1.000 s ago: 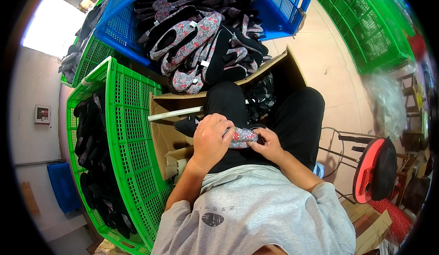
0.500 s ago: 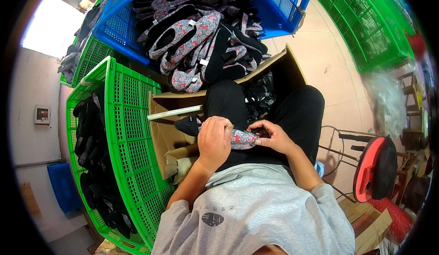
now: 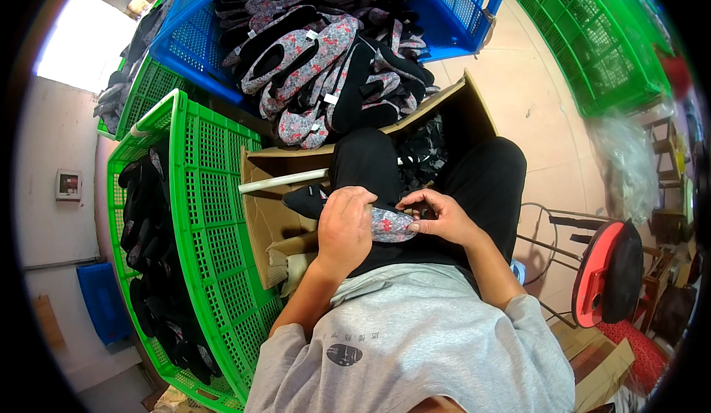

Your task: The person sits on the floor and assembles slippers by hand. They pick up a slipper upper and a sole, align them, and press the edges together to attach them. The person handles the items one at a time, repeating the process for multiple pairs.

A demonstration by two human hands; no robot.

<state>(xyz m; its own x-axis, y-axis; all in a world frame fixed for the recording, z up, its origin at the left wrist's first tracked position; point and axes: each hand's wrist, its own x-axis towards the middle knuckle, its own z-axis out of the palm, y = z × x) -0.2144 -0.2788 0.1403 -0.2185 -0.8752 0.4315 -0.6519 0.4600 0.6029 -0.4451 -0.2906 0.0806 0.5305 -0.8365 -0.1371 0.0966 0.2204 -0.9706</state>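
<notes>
Across my lap lies a cloth slipper (image 3: pixel 391 226) in grey fabric with red flowers; a black part sticks out to the left of my left hand. My left hand (image 3: pixel 345 228) is closed around the slipper's middle, knuckles up. At its right end, my right hand (image 3: pixel 444 219) pinches the edge between thumb and fingers. The palms and the slipper's underside are hidden. Beyond my knees a large heap of similar flowered and black slippers (image 3: pixel 311 50) spills over the front of a blue crate (image 3: pixel 463 32).
An open cardboard box (image 3: pixel 255 243) surrounds my legs, with a pale rod (image 3: pixel 285 181) across it. Black slippers fill a green crate (image 3: pixel 222 213) on my left. Another green crate (image 3: pixel 585 43) stands far right. A red-and-black round stool (image 3: pixel 600 276) is at my right.
Both hands and the slipper have shifted very slightly left. The grip stays the same, and the surroundings have not moved.
</notes>
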